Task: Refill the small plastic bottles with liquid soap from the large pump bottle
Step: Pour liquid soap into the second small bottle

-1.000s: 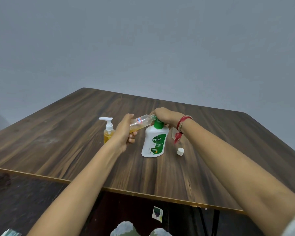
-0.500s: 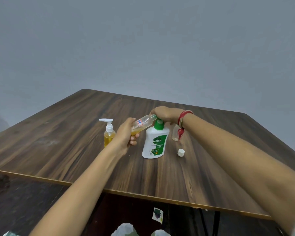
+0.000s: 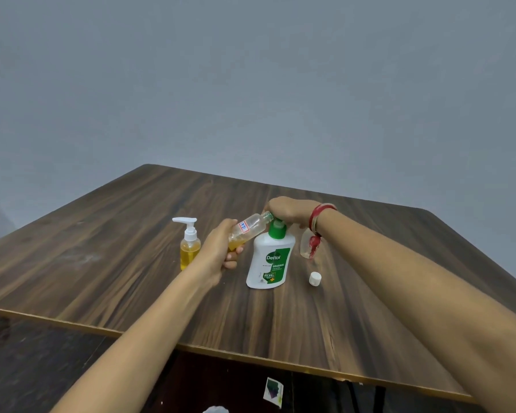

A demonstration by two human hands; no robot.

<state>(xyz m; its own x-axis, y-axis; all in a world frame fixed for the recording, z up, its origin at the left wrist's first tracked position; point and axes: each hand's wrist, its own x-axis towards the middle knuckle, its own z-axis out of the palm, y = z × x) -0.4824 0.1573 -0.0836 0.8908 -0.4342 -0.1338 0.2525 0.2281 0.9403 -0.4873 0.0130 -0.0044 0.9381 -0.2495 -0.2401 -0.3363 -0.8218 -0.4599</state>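
Two hands engaged: L hand (image 3: 221,248) clamped on small bottle (image 3: 251,228), long axis tilted, open mouth toward 2 o'clock, right at head of pump bottle (image 3: 270,263) mid-table; R hand (image 3: 286,208) curled over that head.

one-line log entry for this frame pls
step: refill | left hand: holds small bottle tilted, mouth at pump | right hand: grips top of Dettol pump bottle | white cap: loose on table

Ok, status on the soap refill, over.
Left hand grips tilted small bottle, mouth at spout. Right hand atop pump bottle, fingers curled. White cap lies clear.
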